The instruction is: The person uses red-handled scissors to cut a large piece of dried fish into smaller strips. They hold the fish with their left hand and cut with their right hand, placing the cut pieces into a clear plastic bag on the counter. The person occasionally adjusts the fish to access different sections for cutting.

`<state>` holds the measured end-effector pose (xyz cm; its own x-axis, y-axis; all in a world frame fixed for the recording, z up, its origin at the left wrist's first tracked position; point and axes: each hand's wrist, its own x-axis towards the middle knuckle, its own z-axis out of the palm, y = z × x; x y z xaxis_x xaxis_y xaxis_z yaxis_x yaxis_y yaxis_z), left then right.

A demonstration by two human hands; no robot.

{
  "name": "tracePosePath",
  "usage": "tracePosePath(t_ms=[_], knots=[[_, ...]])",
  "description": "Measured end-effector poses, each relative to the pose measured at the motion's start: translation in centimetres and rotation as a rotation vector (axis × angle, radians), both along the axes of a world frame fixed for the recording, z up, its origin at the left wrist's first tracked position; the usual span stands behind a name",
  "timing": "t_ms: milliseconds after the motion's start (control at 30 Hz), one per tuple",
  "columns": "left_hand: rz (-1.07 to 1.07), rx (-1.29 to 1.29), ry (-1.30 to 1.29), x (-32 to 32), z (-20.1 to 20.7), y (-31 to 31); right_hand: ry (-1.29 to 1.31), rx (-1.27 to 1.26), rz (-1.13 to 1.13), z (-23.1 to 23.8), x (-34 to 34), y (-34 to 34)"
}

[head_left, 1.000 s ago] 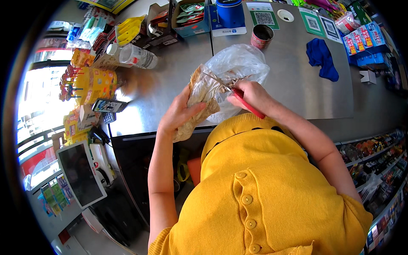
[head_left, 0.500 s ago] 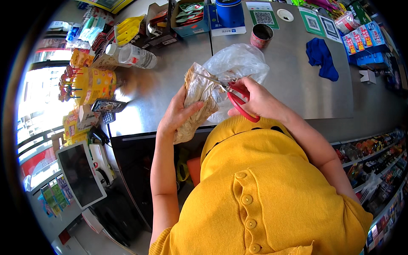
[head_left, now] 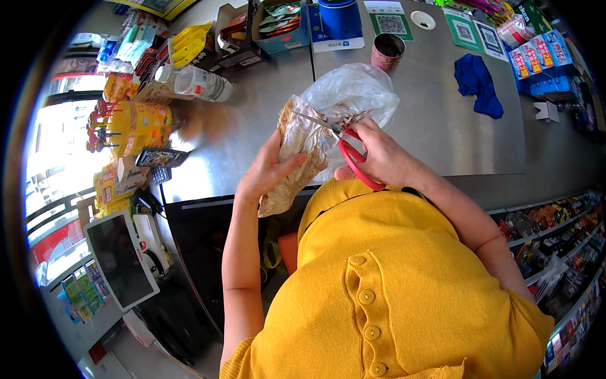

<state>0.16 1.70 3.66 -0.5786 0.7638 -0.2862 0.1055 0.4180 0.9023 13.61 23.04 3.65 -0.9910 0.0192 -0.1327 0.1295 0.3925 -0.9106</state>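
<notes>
My left hand (head_left: 273, 169) grips a wrinkled, pale tan, dried-looking slab (head_left: 302, 142), thumb on its near face. What exactly the slab is, I cannot make out. Red-handled scissors (head_left: 357, 168) are in my right hand (head_left: 388, 155), whose fingers wrap round the handles. Their metal blades point left, across the upper part of the slab. Behind both hands, a clear plastic bag (head_left: 363, 88) lies crumpled on the counter. Brownish, ragged bits (head_left: 346, 117) show by the bag's near side, beside the scissors' pivot.
A steel counter (head_left: 429, 126) carries an opened pink tin (head_left: 387, 52) beyond the bag and a blue cloth (head_left: 478, 85) at right. On the left stand a clear plastic bottle (head_left: 202, 84), a yellow lollipop tub (head_left: 142, 126) and a phone (head_left: 161, 156). Boxes and a blue canister (head_left: 339, 19) line the back.
The slab and my left hand have shifted slightly right. The scissors have turned a little, and my right hand's fingers have moved. More brownish bits show beside the scissors.
</notes>
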Motion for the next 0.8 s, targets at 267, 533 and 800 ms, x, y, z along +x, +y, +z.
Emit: tracePosePath(t_ms=[267, 533, 800], knots=[[-0.007, -0.068, 0.142, 0.1, -0.1, 0.0, -0.015, -0.027, -0.016, 0.0, -1.3, 0.0], [-0.001, -0.120, 0.260, 0.1, 0.0, 0.2, -0.084, 0.047, -0.033, -0.1, -2.3, -0.5], [-0.018, -0.181, 0.283, 0.8, 0.3, 0.4, -0.026, 0.148, -0.087, -0.7, -2.3, -0.4]])
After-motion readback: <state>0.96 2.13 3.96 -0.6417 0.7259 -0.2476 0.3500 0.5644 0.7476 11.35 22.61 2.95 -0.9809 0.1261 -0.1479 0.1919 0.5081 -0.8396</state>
